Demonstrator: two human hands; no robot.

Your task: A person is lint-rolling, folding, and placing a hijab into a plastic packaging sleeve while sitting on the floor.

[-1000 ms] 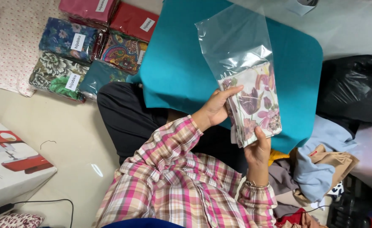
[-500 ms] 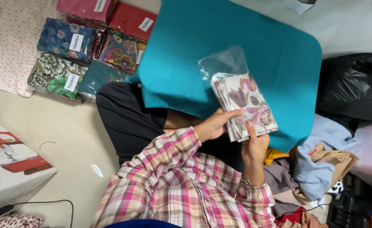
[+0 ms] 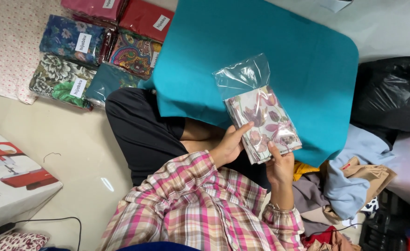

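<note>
My left hand (image 3: 230,146) and right hand (image 3: 279,165) are both clamped on the near end of the folded floral cloth (image 3: 265,123), which sits inside a clear plastic bag (image 3: 242,76). I hold it up over the teal mat (image 3: 200,60), mid-scene. Left fingers pinch the bag's left edge, the right thumb presses on top near the bottom corner. I'd judge it light, soft and floppy, with slick film likely to slide under the fingers. Best hold is across the thick folded stack, not the empty far flap, which is limp. Packed cloth bundles (image 3: 75,46) lie far left on the floor; loose clothes pile (image 3: 349,186) near right.
</note>
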